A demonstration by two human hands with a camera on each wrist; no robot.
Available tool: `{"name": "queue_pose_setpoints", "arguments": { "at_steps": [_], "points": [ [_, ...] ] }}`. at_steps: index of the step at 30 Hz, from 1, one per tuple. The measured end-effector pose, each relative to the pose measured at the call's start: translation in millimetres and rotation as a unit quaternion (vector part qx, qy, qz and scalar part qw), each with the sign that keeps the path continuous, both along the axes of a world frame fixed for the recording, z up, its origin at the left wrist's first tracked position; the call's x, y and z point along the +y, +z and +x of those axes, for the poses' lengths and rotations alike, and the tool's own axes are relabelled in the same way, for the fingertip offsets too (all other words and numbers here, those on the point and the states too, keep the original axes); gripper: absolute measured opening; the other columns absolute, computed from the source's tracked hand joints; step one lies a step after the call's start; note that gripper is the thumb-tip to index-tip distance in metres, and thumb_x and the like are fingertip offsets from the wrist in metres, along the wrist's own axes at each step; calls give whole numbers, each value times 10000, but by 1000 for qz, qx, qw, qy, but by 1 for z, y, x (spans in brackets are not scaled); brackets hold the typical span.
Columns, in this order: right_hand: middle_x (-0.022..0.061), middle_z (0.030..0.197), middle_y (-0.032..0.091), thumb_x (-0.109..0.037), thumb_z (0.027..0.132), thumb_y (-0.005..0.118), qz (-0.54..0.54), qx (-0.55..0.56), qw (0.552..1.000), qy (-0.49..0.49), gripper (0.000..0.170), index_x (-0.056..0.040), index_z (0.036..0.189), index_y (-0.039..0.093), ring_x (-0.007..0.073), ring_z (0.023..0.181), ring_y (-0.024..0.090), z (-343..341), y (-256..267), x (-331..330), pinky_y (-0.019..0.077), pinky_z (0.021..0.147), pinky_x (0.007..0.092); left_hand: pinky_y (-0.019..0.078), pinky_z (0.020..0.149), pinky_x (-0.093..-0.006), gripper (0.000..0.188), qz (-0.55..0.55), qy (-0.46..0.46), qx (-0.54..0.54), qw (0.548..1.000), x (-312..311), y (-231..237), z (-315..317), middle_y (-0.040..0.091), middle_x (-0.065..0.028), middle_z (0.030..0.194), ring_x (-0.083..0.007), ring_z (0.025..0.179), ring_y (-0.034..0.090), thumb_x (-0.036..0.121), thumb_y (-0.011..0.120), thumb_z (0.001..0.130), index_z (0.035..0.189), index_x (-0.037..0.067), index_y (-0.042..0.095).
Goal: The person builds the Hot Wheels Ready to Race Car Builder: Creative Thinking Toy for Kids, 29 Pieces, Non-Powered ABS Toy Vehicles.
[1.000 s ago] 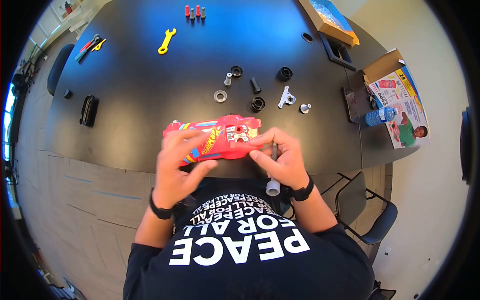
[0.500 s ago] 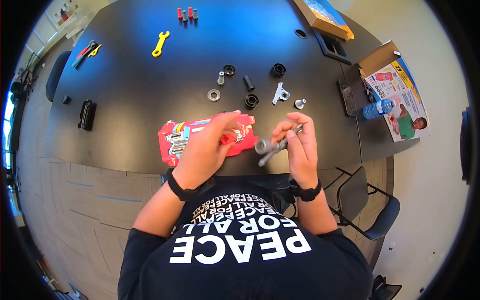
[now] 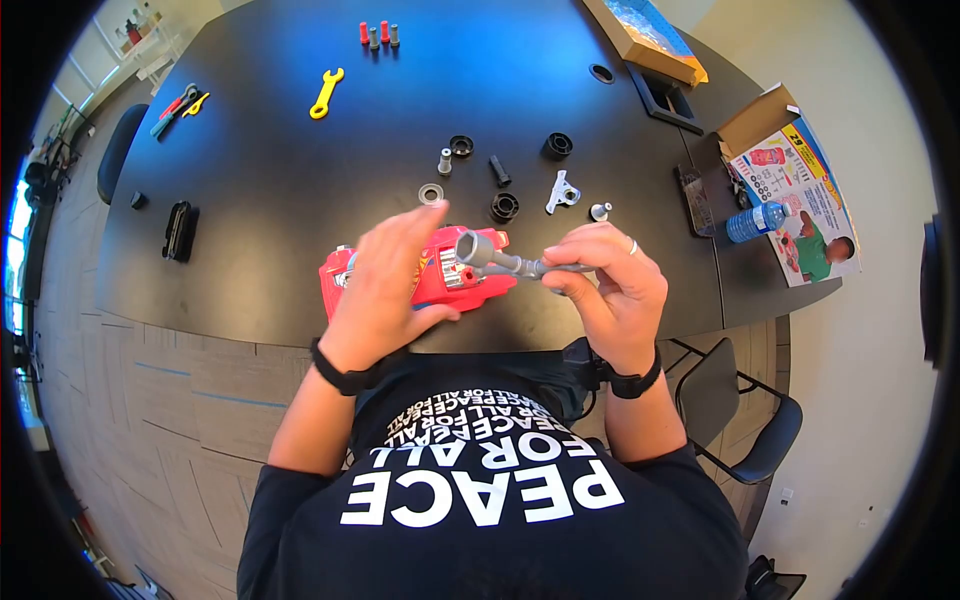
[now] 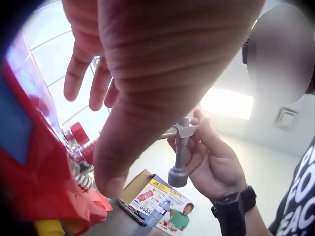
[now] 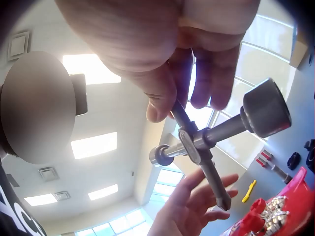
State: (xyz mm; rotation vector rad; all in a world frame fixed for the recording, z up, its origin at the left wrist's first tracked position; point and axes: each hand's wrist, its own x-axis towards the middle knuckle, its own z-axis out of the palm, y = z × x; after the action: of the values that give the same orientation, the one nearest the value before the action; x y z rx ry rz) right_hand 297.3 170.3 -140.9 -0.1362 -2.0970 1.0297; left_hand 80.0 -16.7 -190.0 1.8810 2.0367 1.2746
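A grey cross-shaped socket tool (image 5: 197, 142) is pinched by one arm between the thumb and fingers of the right hand (image 3: 615, 290), held up over the car's right end. In the head view its large socket end (image 3: 475, 247) points left. The red toy car (image 3: 465, 290) lies on the table with its engine part (image 5: 275, 214) facing up. The left hand (image 3: 378, 290), fingers extended and thumb apart, hovers over the car's middle; whether it touches the car cannot be told. A red piece (image 4: 78, 132) stands up by the engine.
Several black wheels (image 3: 504, 207), a grey ring (image 3: 430, 194), a silver bracket (image 3: 562, 192) and bolts lie beyond the car. A yellow wrench (image 3: 326, 94) and red and grey pegs (image 3: 384, 34) are farther back. At right stand a bottle (image 3: 757, 222) and a printed box (image 3: 800, 190).
The left hand has drawn back from the engine and its fingers have straightened. The right hand has lifted the grey tool from beside the car and turned it.
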Motion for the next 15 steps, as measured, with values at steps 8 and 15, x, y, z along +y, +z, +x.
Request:
{"name": "queue_pose_setpoints", "arguments": {
  "at_steps": [8, 15],
  "points": [
    [116, 1023, 764, 43, 894, 861, 51, -72, 994, 69, 239, -23, 1114, 797, 242, 870, 752, -27, 14, -2, 589, 746, 328, 398, 1247, -546, 1200, -159, 89, 70, 981, -70, -18, -34, 527, -149, 1671, -422, 1530, 468, 293, 1056, 514, 1605, 124, 586],
    [71, 898, 694, -98, 908, 883, 262, -182, 946, 57, 180, -61, 1037, 763, 279, 767, 703, -37, 44, -11, 559, 674, 377, 504, 1145, -512, 968, -61, 84, 42, 994, -68, -24, -28, 620, -138, 1477, -413, 1395, 523, 132, 952, 602, 1525, 107, 659]
  ]
}}
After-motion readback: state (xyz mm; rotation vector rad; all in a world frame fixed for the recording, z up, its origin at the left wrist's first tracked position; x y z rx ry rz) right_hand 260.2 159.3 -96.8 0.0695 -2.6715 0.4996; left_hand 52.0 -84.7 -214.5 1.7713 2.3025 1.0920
